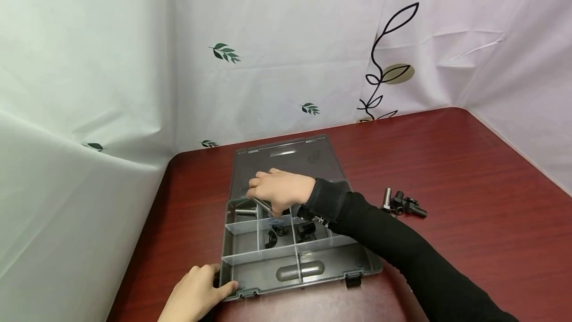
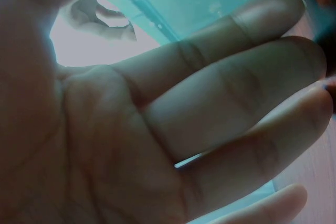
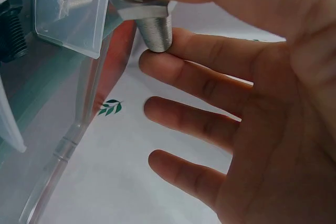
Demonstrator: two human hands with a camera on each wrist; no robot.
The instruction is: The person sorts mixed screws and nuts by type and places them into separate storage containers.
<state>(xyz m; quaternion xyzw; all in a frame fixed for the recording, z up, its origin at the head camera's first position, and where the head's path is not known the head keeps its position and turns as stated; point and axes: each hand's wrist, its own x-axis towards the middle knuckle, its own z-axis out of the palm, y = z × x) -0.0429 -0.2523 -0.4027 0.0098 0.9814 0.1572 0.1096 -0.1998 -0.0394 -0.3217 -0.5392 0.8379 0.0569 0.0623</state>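
Over the back compartments of a grey plastic organizer box (image 1: 339,250), my right hand (image 1: 281,189) holds a silver hex bolt (image 3: 156,32) between thumb and fingertips. In the right wrist view its threaded end touches the fingertips, while the thumb covers part of the head. Another silver bolt (image 1: 245,211) lies in the back left compartment. Small black parts (image 1: 271,239) and black bolts (image 1: 306,230) sit in middle compartments. My left hand (image 1: 196,287) rests at the box's front left corner, thumb on the front edge; its fingers look straight in the left wrist view.
The box's lid (image 1: 286,160) lies folded back behind it on the red-brown table (image 1: 469,202). A pile of silver and black bolts (image 1: 399,202) lies to the right, beyond my right forearm. White printed cloth (image 1: 277,78) hangs around the table's back and sides.
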